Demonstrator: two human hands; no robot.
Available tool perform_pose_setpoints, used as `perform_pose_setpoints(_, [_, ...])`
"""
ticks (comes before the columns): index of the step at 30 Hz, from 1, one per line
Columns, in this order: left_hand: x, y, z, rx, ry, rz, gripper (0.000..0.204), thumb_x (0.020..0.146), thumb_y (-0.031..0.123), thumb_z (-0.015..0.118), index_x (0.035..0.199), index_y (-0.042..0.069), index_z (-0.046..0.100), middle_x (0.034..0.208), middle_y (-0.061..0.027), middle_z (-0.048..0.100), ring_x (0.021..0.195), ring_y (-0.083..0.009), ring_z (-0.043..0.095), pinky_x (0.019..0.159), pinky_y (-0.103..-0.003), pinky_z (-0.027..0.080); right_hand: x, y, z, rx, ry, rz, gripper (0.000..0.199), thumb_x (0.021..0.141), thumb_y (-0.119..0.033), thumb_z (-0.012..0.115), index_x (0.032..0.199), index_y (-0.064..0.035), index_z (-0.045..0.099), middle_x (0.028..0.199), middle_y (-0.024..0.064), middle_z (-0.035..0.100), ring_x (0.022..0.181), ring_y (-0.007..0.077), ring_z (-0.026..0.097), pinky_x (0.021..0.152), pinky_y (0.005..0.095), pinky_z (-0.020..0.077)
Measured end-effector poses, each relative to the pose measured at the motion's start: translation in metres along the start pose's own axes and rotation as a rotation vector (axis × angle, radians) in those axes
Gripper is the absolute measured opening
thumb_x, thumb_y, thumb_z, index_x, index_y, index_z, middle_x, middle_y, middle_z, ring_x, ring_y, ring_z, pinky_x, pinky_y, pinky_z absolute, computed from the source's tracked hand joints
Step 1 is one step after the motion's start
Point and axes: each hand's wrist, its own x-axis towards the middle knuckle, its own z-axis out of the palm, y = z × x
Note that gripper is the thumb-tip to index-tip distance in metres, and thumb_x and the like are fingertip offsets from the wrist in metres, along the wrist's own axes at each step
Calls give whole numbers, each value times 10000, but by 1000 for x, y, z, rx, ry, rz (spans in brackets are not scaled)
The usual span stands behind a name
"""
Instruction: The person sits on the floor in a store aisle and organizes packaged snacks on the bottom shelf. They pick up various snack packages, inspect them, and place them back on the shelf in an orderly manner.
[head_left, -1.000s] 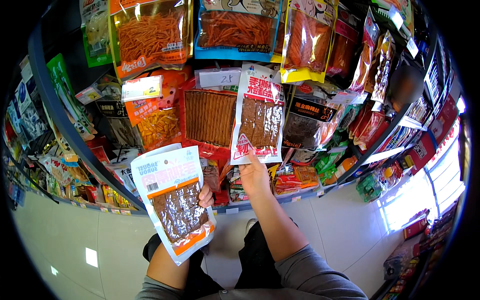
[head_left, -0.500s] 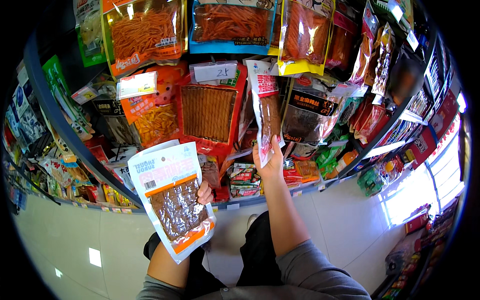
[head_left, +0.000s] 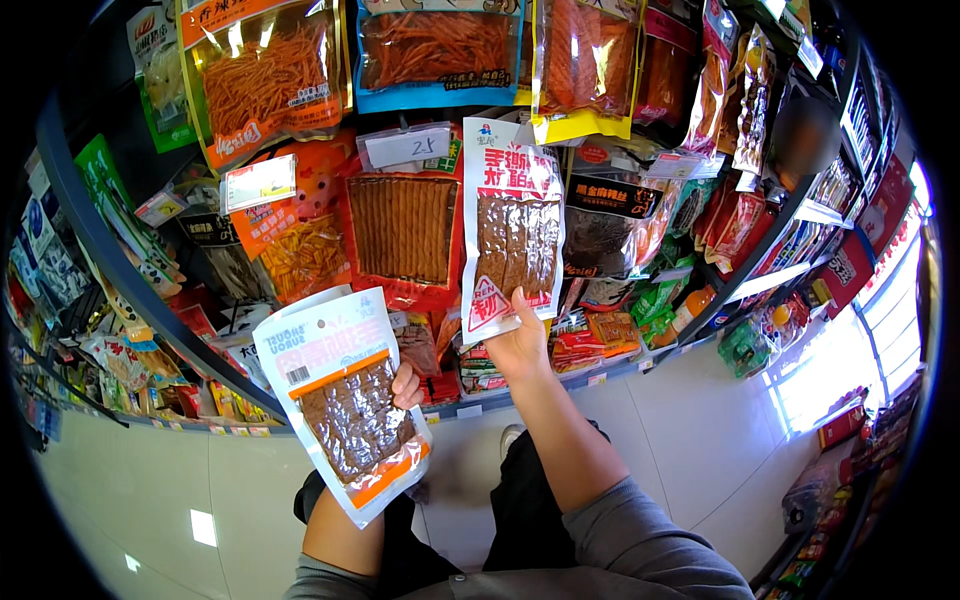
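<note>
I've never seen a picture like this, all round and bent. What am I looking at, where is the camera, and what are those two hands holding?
There is no machine here: a person wears a wide fisheye camera on the head, looking down past their own forearms. That lens bends straight edges, so the shelf curves like a bow. The person stands on a pale tiled floor in front of a shop rack full of hanging snack bags. The left hand grips a white and orange packet with dark brown pieces showing through its clear window. The right hand is raised to the rack and holds the bottom of a white and red packet of brown strips, which stands upright among the hanging bags. Whether that one is on a hook, I cannot tell.
</note>
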Motion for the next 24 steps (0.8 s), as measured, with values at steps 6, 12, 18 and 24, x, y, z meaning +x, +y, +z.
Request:
perform_pose_setpoints(6, [0,-2,4,12,82,-1,429,836,440,492,844,11,511,749,-83,480,657,-159,446,641,-274,377,-12,-9,8,-26,35,-23,342,902,-209,521,1175,-14,453,1182,151,517,1120,290,484,1004,462,346])
perform_pose_setpoints(12, [-4,-1,-1,44,88,14,455,837,469,480,806,16,517,726,-68,471,646,-150,451,627,-265,370,-23,-12,13,-6,40,-33,316,927,-199,470,1199,-39,453,1212,133,517,1133,269,491,1008,458,350])
perform_pose_setpoints(18, [-2,-3,3,34,111,34,447,844,458,479,854,13,519,747,-81,484,651,-157,464,627,-272,378,-29,-17,15,-11,-41,-26,309,924,-182,476,1200,-45,458,1208,122,524,1133,257,492,1009,453,349])
perform_pose_setpoints(24, [0,-7,-3,2,80,21,469,839,447,484,933,-11,516,770,-111,509,659,-178,465,629,-280,390,-31,-5,25,-65,-34,-27,355,900,-232,529,1170,-14,455,1197,142,515,1131,270,479,1003,442,349])
